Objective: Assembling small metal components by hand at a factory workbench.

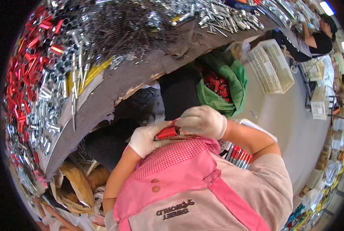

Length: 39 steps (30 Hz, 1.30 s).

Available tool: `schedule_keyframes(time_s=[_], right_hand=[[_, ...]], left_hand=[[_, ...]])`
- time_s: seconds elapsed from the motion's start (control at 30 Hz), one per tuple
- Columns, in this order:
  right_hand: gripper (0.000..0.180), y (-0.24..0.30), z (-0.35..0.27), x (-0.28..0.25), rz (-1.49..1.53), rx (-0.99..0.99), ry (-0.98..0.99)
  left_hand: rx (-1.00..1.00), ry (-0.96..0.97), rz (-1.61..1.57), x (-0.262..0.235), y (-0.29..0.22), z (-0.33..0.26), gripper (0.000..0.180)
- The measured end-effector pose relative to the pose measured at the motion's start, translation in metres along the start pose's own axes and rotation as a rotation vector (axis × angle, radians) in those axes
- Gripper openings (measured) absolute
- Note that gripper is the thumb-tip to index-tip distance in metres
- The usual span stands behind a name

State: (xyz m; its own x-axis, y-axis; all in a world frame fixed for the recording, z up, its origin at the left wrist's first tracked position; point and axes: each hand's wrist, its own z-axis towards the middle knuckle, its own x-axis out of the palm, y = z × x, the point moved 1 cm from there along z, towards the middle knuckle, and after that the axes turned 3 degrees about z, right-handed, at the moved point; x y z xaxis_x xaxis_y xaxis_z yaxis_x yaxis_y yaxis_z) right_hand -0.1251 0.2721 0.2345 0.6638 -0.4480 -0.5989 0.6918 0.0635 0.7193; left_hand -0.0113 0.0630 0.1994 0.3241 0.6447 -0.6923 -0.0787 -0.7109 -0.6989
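Note:
In front of my pink checked apron, my gloved left hand (145, 140) is closed round a short shiny red metal tube (167, 133). The tube's dark open end points toward my right hand (203, 121), also in a white glove. My right fingers are curled together right beside that end; whatever they pinch is hidden by the glove. Beyond both hands runs the worktable (148, 65), its edge ragged. Loose red tubes (19, 96) and silver tubes (50, 90) lie heaped along its left part, with a pile of dark springs (120, 29) further back.
A green sack (239, 82) of red and black parts stands beyond my right hand. By my right side, red-and-silver pieces (239, 157) lie in rows. White plastic crates (270, 67) stand on the floor. Another person (318, 40) works at far right; someone's arms (56, 217) show at lower left.

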Motion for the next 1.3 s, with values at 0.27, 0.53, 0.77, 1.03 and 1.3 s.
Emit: schedule_keyframes(time_s=[0.27, 0.53, 0.77, 1.03, 1.3], right_hand=[[0.022, -0.019, -0.022, 0.019, 0.044, 0.071, -0.161], [0.031, -0.150, -0.048, -0.022, 0.513, 0.752, -0.520], [0.029, -0.356, -0.342, 0.047, -0.769, 1.070, 0.968], [0.045, -0.206, -0.167, -0.057, -0.220, 1.153, -0.317], [0.032, -0.025, -0.001, -0.078, 0.459, 0.668, 0.026]], left_hand=[[-0.106, -0.022, -0.260, 0.027, 0.009, 0.023, 0.043], [-0.221, -0.159, -0.349, 0.015, 0.008, 0.033, 0.035], [-0.326, -0.247, -0.376, 0.011, 0.027, 0.023, 0.034], [-0.314, -0.381, -0.329, 0.009, 0.012, 0.008, 0.037], [-0.272, -0.304, -0.128, -0.022, -0.001, -0.019, 0.036]])
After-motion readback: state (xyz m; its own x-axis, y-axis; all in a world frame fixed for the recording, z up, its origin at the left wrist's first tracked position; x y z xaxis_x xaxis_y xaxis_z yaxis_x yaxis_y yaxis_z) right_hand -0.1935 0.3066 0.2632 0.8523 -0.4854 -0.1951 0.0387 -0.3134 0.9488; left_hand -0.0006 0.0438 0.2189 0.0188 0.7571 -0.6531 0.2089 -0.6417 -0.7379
